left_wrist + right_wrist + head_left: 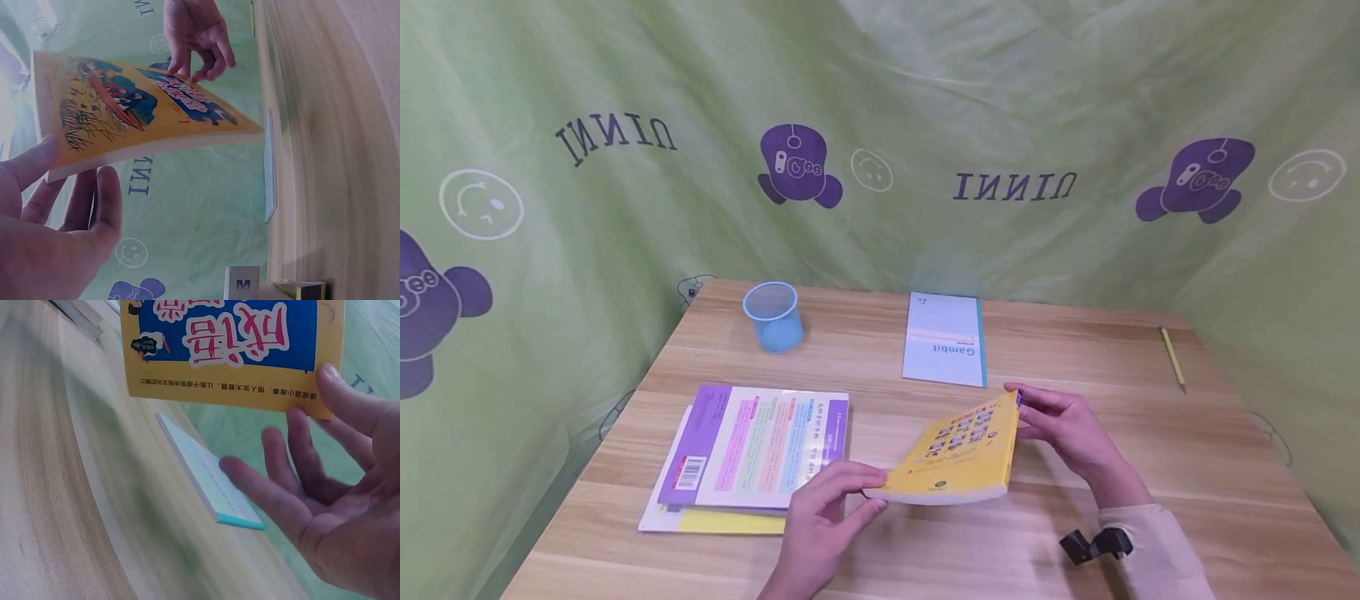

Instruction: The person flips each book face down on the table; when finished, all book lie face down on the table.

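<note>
A yellow paperback book (955, 454) is held tilted above the table between both hands. My left hand (823, 512) pinches its near left corner between thumb and fingers. At the far right corner, my right hand (1071, 433) pinches the book, thumb on one face and a finger on the other, as the right wrist view shows. The illustrated cover with red Chinese lettering (240, 334) faces down. To the left lies a stack of books, topped by a white and purple book (767, 446) with a barcode; a yellow-edged book (730, 522) sticks out beneath it.
A light blue mesh cup (777, 321) stands at the back left. A white and teal notebook (943, 340) lies at the back middle, and a yellow pencil (1172, 358) at the back right. Green printed fabric (925, 100) hangs around the wooden table (865, 358).
</note>
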Motion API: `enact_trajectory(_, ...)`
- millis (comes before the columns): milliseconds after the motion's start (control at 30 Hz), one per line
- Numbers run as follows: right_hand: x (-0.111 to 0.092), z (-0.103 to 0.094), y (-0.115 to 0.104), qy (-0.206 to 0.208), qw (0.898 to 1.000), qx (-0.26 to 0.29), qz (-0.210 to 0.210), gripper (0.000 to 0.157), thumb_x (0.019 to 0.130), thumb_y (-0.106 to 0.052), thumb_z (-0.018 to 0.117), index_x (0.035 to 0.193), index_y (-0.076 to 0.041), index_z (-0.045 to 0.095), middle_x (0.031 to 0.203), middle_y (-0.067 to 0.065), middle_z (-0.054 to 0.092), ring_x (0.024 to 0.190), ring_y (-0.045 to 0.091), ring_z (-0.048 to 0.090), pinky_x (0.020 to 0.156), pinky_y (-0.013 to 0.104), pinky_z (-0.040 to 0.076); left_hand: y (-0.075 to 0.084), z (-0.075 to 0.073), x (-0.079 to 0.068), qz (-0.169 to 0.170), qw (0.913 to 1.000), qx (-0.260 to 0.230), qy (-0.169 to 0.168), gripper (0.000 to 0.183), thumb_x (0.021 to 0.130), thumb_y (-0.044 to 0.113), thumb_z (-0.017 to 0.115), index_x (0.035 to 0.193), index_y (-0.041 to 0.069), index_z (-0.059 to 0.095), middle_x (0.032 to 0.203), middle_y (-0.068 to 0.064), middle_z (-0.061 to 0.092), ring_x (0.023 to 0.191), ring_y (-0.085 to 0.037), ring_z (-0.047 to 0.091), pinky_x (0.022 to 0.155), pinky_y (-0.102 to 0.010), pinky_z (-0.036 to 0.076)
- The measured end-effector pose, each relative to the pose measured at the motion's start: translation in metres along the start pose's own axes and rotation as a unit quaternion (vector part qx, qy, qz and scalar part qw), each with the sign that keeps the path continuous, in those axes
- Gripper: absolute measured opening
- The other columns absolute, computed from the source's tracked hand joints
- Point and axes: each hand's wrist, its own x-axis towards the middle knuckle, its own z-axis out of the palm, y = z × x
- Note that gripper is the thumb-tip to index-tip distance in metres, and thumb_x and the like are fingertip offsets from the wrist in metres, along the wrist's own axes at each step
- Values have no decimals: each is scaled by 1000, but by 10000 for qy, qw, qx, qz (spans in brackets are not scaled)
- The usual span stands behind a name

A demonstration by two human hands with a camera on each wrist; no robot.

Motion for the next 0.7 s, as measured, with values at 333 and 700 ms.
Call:
enact_trajectory(333, 2, 7, -2, -60, 9957, 748, -549, 34, 99, 6, 55, 122, -12, 73, 113, 8, 76, 102, 20, 75, 86, 41, 62, -3, -1, 2, 542, 9978, -336, 187, 36, 77, -30, 64, 111, -16, 67, 107, -29, 70, 109, -17, 70, 89, -31, 62)
enact_trajectory(700, -1, 13, -9, 456, 9967, 571, -364, 29, 98, 3, 61, 115, -15, 76, 107, -1, 77, 92, 18, 77, 82, 36, 64, -4, -2, 0, 730, 9965, -198, 349, 44, 74, -31, 66, 115, -15, 67, 109, -21, 73, 97, -11, 71, 77, -27, 64)
